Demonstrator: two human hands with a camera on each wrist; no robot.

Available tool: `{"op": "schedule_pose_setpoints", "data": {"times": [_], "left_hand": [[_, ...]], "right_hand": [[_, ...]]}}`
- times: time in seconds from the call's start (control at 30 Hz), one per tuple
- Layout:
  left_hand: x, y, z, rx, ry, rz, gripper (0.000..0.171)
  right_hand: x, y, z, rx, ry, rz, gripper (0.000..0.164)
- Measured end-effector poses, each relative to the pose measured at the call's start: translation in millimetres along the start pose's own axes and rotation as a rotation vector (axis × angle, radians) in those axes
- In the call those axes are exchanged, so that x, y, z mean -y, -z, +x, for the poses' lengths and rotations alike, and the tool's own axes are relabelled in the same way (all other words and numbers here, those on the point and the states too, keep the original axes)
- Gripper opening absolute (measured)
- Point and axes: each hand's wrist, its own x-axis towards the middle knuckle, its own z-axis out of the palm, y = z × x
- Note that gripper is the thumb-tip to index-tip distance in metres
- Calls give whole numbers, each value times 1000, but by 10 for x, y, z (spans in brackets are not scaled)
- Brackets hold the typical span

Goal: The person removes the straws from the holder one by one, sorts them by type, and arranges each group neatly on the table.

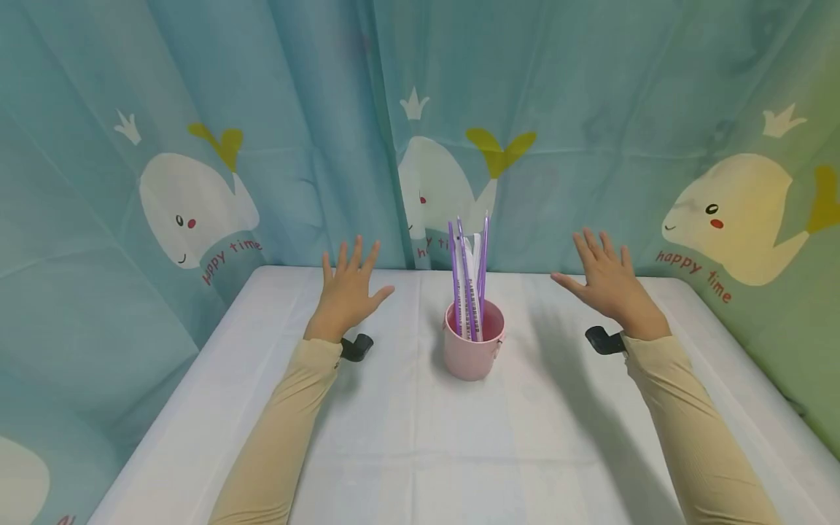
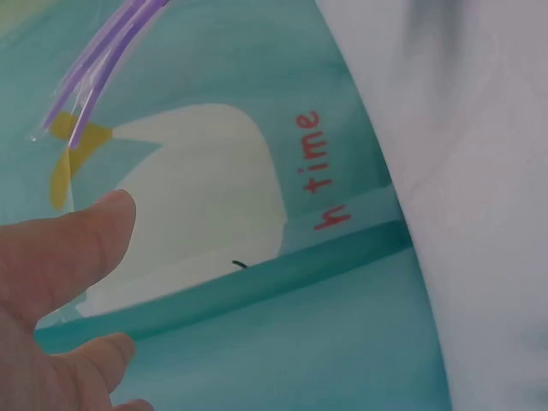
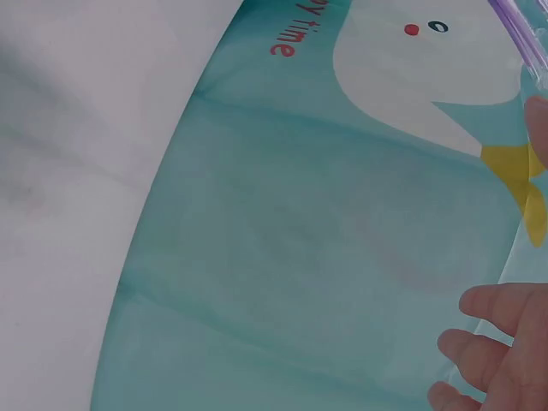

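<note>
A small pink bucket [image 1: 474,360] stands upright near the middle of the table. Several slim purple sticks [image 1: 484,270] in clear wrappers, looking like straws, lean in it, with printed white strips between them. To its left my left hand [image 1: 346,292] is held up with fingers spread and holds nothing. My right hand [image 1: 610,286] is raised likewise on the bucket's right, its thumb pointing toward the bucket. In the left wrist view, the tips of the purple sticks [image 2: 103,77] show above my thumb. Neither hand touches the bucket.
A white cloth [image 1: 367,452] covers the table. Blue-green curtains [image 1: 315,131] with printed whales hang right behind the table's far edge and along both sides. Black wrist cameras [image 1: 357,348] sit at both cuffs.
</note>
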Motion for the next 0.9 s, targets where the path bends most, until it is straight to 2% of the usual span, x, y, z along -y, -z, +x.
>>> {"op": "schedule_pose_setpoints", "data": {"times": [0.6, 0.9], "left_hand": [[69, -124, -78, 3, -3, 4, 78], [78, -144, -121, -13, -5, 1, 77]], "right_hand": [[47, -59, -97, -15, 39, -10, 91], [62, -154, -102, -31, 68, -43, 91]]}}
